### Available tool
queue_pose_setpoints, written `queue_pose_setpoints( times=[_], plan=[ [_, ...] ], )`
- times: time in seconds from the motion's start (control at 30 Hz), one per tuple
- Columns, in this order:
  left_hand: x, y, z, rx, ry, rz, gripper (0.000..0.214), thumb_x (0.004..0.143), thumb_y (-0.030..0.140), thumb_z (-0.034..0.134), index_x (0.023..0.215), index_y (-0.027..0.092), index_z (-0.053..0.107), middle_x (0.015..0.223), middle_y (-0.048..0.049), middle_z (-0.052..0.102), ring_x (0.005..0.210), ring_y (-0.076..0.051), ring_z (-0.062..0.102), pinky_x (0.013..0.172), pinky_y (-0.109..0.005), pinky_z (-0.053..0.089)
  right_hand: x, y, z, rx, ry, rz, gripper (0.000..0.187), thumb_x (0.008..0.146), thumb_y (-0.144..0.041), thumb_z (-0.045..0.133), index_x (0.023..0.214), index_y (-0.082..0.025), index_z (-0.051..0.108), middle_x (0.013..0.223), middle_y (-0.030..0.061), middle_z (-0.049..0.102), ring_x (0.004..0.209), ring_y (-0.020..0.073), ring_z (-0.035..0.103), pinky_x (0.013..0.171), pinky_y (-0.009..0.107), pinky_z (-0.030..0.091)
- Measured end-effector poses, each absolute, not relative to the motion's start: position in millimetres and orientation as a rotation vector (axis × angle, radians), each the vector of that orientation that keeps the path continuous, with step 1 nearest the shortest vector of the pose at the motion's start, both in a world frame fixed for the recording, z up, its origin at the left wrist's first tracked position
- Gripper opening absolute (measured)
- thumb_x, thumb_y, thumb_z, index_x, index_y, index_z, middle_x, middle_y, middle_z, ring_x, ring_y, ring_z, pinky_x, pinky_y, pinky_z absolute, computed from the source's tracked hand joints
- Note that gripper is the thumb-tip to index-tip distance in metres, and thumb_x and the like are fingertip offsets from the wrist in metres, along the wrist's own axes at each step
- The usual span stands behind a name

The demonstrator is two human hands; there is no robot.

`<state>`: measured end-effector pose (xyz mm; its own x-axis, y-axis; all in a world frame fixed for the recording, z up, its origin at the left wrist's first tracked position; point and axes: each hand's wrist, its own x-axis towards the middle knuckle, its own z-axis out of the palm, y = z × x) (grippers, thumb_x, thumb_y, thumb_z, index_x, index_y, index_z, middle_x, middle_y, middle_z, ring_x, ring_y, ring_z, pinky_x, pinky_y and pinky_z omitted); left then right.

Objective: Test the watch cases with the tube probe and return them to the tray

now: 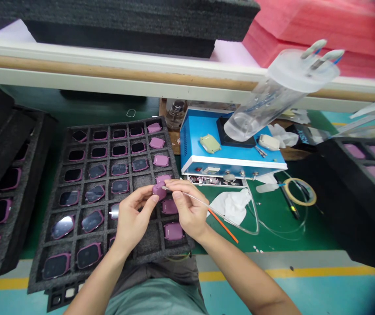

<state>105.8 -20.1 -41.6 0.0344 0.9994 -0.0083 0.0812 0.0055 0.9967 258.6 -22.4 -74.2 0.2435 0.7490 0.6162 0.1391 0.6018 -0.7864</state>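
Between the fingers of my left hand [138, 214] is a purple watch case [159, 190], held above a foam tray. My right hand [190, 208] pinches the end of a clear thin tube [213, 211], its tip against or very close to the case. That tube loops back to the front of a blue box [233, 162]. Under both hands lies the black foam tray [107, 171]. Purple watches with dark screens [69, 198] fill most of its left columns, and several purple cases [173, 231] sit face down in the right column.
A clear cylinder [266, 105], a green watch case [210, 143] and a white case [269, 142] rest on the box. White tissue [230, 205], an orange stick [223, 225] and a tape roll [297, 191] lie to the right. Foam trays [0, 188] are stacked at left; a shelf [109, 78] runs behind.
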Motion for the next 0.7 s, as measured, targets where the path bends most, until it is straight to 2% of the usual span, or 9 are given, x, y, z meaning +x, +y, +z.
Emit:
queue_pose_setpoints(
  times=[0.47, 0.6, 0.7],
  plan=[
    [107, -18, -45, 1.307, 1.224, 1.136, 0.028, 0.087, 0.037, 0.081, 0.107, 0.018, 0.081, 0.105, -0.0085, 0.084, 0.095, -0.023, 0.078, 0.087, -0.031, 0.063, 260, -23, -77, -0.833, -1.285, 0.516, 0.017, 0.102, -0.017, 0.060, 0.105, -0.024, 0.076, 0.102, 0.0076, 0.080, 0.101, 0.0221, 0.078, 0.092, 0.042, 0.065],
    [97, -29, -35, 1.567, 1.328, 1.098, 0.027, 0.098, 0.033, 0.067, 0.117, 0.016, 0.077, 0.111, -0.0094, 0.082, 0.098, -0.022, 0.076, 0.089, -0.034, 0.060, 262, -27, -82, -0.836, -1.252, 0.499, 0.015, 0.102, -0.023, 0.061, 0.104, -0.024, 0.076, 0.103, 0.0077, 0.079, 0.101, 0.0236, 0.078, 0.091, 0.045, 0.066],
    [85, -53, -20, 2.068, 1.420, 0.790, 0.032, 0.106, 0.022, 0.050, 0.125, 0.016, 0.074, 0.112, -0.0104, 0.079, 0.102, -0.025, 0.069, 0.093, -0.041, 0.056, 262, -29, -88, -0.841, -1.143, 0.519, 0.015, 0.103, -0.026, 0.061, 0.105, -0.025, 0.076, 0.103, 0.0078, 0.077, 0.100, 0.0233, 0.076, 0.085, 0.043, 0.068]
  ],
)
